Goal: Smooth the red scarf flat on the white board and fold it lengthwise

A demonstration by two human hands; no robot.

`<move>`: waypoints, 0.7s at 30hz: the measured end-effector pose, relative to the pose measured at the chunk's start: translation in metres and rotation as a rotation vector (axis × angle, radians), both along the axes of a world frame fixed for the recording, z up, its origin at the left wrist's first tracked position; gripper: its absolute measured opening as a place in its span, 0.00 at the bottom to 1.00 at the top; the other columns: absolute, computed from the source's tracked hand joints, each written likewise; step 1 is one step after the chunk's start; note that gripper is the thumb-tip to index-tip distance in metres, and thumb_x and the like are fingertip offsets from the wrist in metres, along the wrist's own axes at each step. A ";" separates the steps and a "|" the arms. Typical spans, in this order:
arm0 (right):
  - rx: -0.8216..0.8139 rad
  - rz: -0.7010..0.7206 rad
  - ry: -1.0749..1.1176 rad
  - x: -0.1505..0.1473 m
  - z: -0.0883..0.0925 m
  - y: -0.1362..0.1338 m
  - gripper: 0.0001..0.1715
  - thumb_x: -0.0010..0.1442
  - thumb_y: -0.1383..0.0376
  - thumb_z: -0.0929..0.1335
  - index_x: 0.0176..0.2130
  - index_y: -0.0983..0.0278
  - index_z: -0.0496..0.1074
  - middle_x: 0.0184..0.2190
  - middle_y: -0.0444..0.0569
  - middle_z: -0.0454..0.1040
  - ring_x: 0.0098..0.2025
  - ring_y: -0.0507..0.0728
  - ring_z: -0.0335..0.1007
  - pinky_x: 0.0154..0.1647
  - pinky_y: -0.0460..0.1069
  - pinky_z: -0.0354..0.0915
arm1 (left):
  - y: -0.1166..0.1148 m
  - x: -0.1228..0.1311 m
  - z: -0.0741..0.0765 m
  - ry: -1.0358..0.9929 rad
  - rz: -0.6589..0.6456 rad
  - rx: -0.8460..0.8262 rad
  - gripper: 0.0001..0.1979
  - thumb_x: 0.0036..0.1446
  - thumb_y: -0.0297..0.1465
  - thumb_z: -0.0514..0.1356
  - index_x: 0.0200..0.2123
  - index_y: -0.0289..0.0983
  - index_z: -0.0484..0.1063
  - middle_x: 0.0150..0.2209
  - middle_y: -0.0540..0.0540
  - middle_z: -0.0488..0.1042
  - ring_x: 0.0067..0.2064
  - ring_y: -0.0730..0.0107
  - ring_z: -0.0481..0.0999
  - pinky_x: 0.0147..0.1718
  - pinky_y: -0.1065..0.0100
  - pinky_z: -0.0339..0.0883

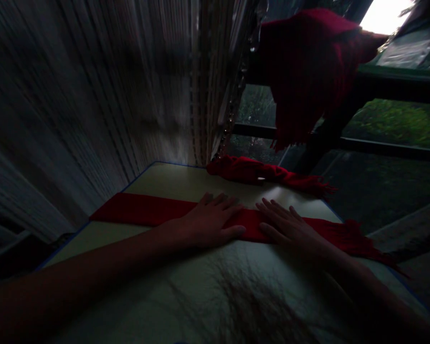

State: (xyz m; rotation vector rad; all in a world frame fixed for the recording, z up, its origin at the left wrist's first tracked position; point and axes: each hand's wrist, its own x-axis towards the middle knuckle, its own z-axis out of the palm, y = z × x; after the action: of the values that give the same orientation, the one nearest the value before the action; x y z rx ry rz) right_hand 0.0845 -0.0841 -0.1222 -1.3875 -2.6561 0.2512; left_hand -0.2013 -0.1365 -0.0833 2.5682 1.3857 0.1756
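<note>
A red scarf [143, 209], folded into a long narrow strip, lies flat across the pale table [179, 177]. Its fringed end hangs past the table's right edge. My left hand [213, 220] rests palm down on the middle of the strip, fingers spread. To its right, my right hand [290, 224] also lies flat on the cloth with its fingers stretched out. A short stretch of red cloth shows between the two hands. Behind them, a second red scarf [243, 169] lies bunched along the far edge, its fringe toward the right.
Another red fringed cloth [308, 71] hangs over a dark rail at the upper right. A pale curtain [146, 86] runs along the left and back. Dark window bars [387, 145] with greenery beyond are on the right. Blurred hair [258, 306] covers the bottom middle.
</note>
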 end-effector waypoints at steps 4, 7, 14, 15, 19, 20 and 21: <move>-0.032 -0.004 -0.044 -0.002 0.002 -0.003 0.44 0.71 0.37 0.52 0.76 0.52 0.51 0.78 0.49 0.42 0.78 0.66 0.32 0.75 0.73 0.35 | -0.003 -0.005 -0.006 0.009 0.009 0.032 0.38 0.72 0.58 0.43 0.75 0.44 0.51 0.77 0.43 0.48 0.77 0.46 0.44 0.72 0.39 0.35; -0.027 -0.014 -0.064 -0.003 0.004 -0.004 0.45 0.70 0.37 0.52 0.76 0.53 0.51 0.78 0.50 0.42 0.78 0.67 0.32 0.75 0.72 0.36 | -0.003 -0.006 -0.008 0.002 0.009 0.049 0.39 0.71 0.58 0.43 0.75 0.44 0.51 0.77 0.42 0.49 0.77 0.47 0.45 0.72 0.40 0.36; -0.036 -0.011 -0.087 -0.005 0.006 -0.005 0.48 0.70 0.36 0.52 0.76 0.57 0.51 0.78 0.52 0.42 0.78 0.67 0.32 0.76 0.71 0.36 | -0.005 -0.005 -0.008 -0.010 0.024 0.033 0.40 0.71 0.58 0.44 0.76 0.41 0.50 0.77 0.41 0.47 0.77 0.47 0.44 0.72 0.42 0.36; -0.028 -0.008 -0.084 -0.005 0.006 -0.005 0.48 0.70 0.36 0.52 0.76 0.58 0.50 0.78 0.52 0.42 0.78 0.67 0.32 0.76 0.71 0.36 | -0.005 -0.005 -0.009 -0.013 0.029 0.034 0.40 0.71 0.58 0.44 0.76 0.40 0.50 0.77 0.41 0.47 0.77 0.48 0.44 0.73 0.43 0.36; 0.036 0.036 -0.040 -0.010 0.002 -0.006 0.49 0.70 0.36 0.53 0.77 0.58 0.46 0.78 0.53 0.41 0.79 0.64 0.31 0.77 0.69 0.34 | -0.005 -0.005 -0.010 -0.017 0.043 0.037 0.41 0.71 0.58 0.45 0.76 0.39 0.49 0.77 0.41 0.48 0.77 0.49 0.44 0.73 0.45 0.36; 0.038 0.048 -0.036 -0.012 0.001 -0.006 0.48 0.70 0.36 0.53 0.77 0.58 0.46 0.78 0.52 0.40 0.79 0.64 0.31 0.77 0.69 0.34 | -0.005 -0.005 -0.011 -0.015 0.041 0.034 0.40 0.71 0.58 0.45 0.76 0.40 0.49 0.77 0.41 0.48 0.77 0.49 0.44 0.73 0.45 0.36; 0.031 0.056 -0.037 -0.014 0.001 -0.007 0.47 0.70 0.37 0.53 0.77 0.57 0.47 0.78 0.51 0.39 0.79 0.64 0.31 0.77 0.69 0.35 | -0.005 -0.005 -0.011 -0.014 0.040 0.033 0.40 0.71 0.58 0.45 0.76 0.40 0.49 0.77 0.42 0.48 0.77 0.49 0.44 0.73 0.45 0.36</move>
State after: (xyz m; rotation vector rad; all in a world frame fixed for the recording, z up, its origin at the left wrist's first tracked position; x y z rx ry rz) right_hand 0.0704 -0.0914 -0.1211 -1.3227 -2.7195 0.1909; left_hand -0.2064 -0.1414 -0.0943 2.5614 1.4421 0.2241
